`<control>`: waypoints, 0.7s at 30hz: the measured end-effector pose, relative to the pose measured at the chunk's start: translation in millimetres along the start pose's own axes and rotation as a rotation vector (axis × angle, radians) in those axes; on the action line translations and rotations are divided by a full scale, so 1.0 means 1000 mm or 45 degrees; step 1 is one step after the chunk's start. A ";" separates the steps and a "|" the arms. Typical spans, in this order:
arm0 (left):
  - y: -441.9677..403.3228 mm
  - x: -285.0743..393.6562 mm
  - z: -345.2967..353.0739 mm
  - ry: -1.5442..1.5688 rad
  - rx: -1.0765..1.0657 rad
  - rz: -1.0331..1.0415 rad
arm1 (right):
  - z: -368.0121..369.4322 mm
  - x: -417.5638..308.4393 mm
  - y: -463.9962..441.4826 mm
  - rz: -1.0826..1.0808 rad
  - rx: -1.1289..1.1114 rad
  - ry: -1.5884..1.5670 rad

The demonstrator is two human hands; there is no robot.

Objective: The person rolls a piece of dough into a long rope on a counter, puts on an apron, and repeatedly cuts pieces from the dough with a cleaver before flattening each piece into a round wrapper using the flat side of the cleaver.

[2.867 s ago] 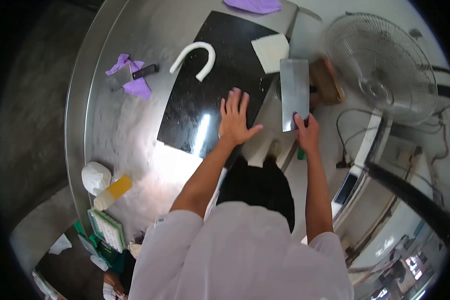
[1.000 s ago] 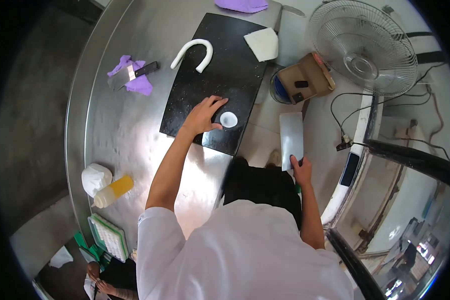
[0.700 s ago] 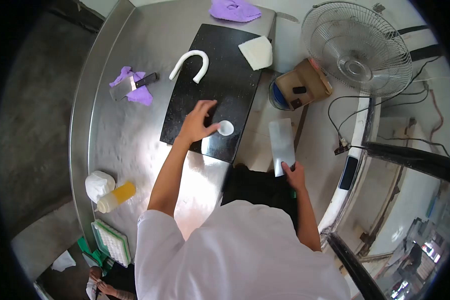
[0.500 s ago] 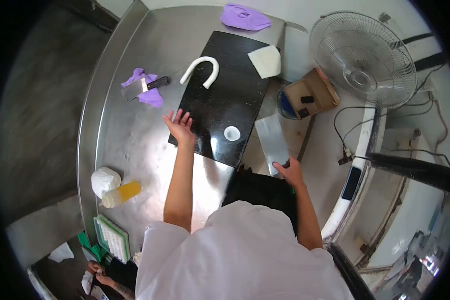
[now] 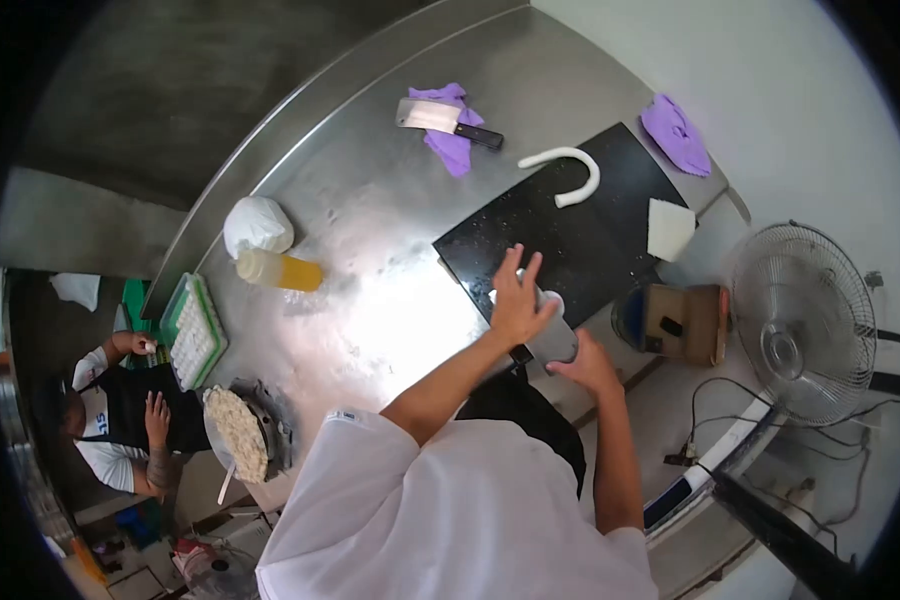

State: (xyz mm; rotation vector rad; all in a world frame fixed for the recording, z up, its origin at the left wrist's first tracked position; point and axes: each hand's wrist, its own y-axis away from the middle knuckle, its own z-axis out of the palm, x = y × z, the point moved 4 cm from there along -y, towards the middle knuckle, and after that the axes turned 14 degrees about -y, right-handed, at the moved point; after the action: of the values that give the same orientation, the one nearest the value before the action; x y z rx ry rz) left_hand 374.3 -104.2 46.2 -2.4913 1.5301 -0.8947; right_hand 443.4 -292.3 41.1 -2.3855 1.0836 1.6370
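Note:
My right hand is closed on a wide-bladed cleaver at the near edge of the black board. Fingers apart, my left hand reaches over the board's near end, close to the blade; whether it touches the blade or the board I cannot tell. A small white disc, probably dough, is mostly hidden around my left hand. Farther up the board lies a curved white dough rope, one end past the edge. A folded whitish cloth rests at the board's right corner.
Another cleaver lies on a purple cloth. A yellow-filled bottle and white bag stand left. A co-worker is beside a green tray and filled pan. At right are a box and fan.
The view has turned toward the left, bringing the co-worker and pan into sight. My right hand has brought the cleaver to the board's near end, and my left hand has moved close to it.

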 end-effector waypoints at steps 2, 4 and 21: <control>0.002 -0.017 0.012 -0.058 -0.052 0.008 | -0.001 0.005 -0.006 -0.006 -0.004 0.068; 0.002 -0.018 0.018 -0.192 -0.207 0.043 | -0.005 0.009 -0.003 0.006 -0.011 0.128; -0.114 0.029 0.092 -0.467 -0.569 0.605 | -0.029 0.041 -0.038 0.096 0.277 -0.105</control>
State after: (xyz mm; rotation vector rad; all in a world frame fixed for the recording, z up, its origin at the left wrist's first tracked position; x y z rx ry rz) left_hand 521.4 -92.8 24.4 -2.1833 2.2063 -0.0222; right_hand 496.0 -296.1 7.0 -2.1477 1.2777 1.5352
